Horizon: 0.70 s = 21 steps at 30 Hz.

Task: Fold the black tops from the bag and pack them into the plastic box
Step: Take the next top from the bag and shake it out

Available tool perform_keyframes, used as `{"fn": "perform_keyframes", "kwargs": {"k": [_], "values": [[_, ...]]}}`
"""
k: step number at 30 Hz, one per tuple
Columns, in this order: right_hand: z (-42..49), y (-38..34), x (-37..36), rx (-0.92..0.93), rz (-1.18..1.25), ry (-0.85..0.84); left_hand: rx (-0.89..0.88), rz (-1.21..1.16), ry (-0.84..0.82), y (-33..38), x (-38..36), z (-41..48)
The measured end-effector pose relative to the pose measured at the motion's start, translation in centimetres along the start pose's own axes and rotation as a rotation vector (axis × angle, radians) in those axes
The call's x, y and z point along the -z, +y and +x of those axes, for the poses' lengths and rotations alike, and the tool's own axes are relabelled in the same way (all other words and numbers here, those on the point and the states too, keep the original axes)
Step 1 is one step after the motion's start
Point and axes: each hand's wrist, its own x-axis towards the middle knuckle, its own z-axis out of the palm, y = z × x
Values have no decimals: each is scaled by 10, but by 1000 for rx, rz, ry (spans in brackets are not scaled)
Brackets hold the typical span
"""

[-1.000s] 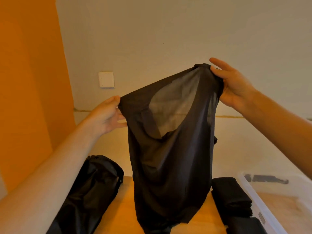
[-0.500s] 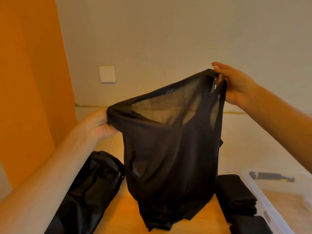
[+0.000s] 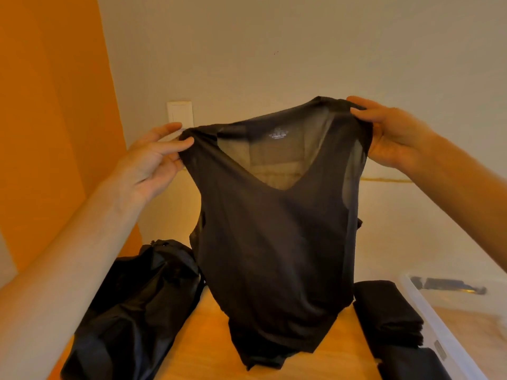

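Black sleeveless top (image 3: 274,229): unfolded, hanging above the table (image 3: 203,338), between black bag (image 3: 131,311) and plastic box (image 3: 422,305). Folded tops (image 3: 384,314) lie beside the box, apparently unpacked. Left hand (image 3: 148,165) and right hand (image 3: 395,138) each pinch one shoulder.

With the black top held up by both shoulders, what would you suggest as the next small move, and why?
Probably lower the black top flat onto the wooden table between the bag and the folded tops. The left hand and right hand each pinch a shoulder, and it hangs spread out, so it seems ready to lay down.
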Motion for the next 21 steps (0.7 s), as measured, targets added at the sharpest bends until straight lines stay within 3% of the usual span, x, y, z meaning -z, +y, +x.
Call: {"fn": "perform_keyframes", "kwargs": {"k": [8, 15, 19, 21], "values": [[1, -30, -3, 248, -214, 53, -223, 54, 68, 28, -22, 21], [17, -101, -23, 260, -136, 38, -209, 59, 110, 98, -77, 41], [19, -125, -30, 335, -244, 19, -34, -165, 0, 129, -102, 37], [20, -132, -32, 393, -303, 64, -68, -81, -26, 137, -105, 36]]}}
